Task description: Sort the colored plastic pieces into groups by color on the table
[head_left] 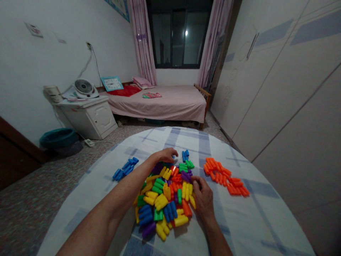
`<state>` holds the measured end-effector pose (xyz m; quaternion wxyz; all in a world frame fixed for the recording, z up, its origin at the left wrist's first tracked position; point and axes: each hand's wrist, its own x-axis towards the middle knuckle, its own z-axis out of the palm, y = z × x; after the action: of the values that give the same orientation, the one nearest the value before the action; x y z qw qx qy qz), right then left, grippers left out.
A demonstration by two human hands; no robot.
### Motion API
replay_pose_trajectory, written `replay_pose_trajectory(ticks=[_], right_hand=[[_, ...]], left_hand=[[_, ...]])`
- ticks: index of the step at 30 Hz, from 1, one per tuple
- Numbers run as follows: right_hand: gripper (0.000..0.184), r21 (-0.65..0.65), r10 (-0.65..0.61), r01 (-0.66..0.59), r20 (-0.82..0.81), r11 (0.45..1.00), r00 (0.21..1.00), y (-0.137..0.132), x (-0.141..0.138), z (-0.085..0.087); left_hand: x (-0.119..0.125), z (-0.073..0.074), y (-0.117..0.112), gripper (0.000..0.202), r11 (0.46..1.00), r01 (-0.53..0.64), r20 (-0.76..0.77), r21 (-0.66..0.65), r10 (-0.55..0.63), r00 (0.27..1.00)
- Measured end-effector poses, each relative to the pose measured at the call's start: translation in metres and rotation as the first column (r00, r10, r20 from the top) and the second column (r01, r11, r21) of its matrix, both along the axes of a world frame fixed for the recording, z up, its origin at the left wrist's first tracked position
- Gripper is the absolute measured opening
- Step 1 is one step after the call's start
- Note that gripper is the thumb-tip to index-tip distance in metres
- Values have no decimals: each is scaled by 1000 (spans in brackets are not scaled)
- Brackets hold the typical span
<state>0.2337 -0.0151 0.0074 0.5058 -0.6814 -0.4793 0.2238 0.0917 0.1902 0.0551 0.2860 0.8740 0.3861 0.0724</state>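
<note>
A mixed pile of plastic finger-shaped toy blocks [161, 202], in yellow, green, blue, purple, red and orange, lies in front of me on the table. My left hand [166, 155] reaches over the far edge of the pile, its fingers bent around a blue block [173, 156] that is mostly hidden. At the pile's right side is my right hand [204, 197], fingers loosely curved with the tips beside a purple block [186, 176]; nothing shows in its grasp. Two blue blocks [185, 155] and some green ones [186, 166] lie just beyond the pile.
A group of blue blocks [125, 169] sits to the left, and orange blocks [225, 176] are grouped to the right. The round table wears a checked cloth [266, 220]. Beyond stand a bed [173, 103], a white cabinet [98, 117] with a fan [84, 87], and a wardrobe [279, 89].
</note>
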Motion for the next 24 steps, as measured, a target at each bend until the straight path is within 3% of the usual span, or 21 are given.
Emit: replay_pose_trajectory(ticks=[5, 10, 13, 17, 24], right_hand=[[29, 15, -14, 14, -4, 1000, 1000, 0, -1, -1], [30, 18, -3, 3, -8, 1000, 1000, 1, -1, -3], [30, 20, 7, -7, -13, 1000, 1000, 2, -1, -3], [29, 11, 4, -4, -5, 1000, 1000, 2, 0, -3], [30, 20, -4, 4, 2, 1000, 1000, 1, -1, -1]], left_hand=[[-7, 6, 4, 54, 999, -32, 74, -7, 33, 997], [-20, 14, 1, 57, 987, 123, -29, -101, -127, 991], [-17, 9, -7, 60, 990, 138, -99, -21, -139, 985], [-9, -3, -13, 55, 985, 97, -85, 144, -85, 993], [2, -16, -9, 35, 980, 59, -29, 188, -54, 998]])
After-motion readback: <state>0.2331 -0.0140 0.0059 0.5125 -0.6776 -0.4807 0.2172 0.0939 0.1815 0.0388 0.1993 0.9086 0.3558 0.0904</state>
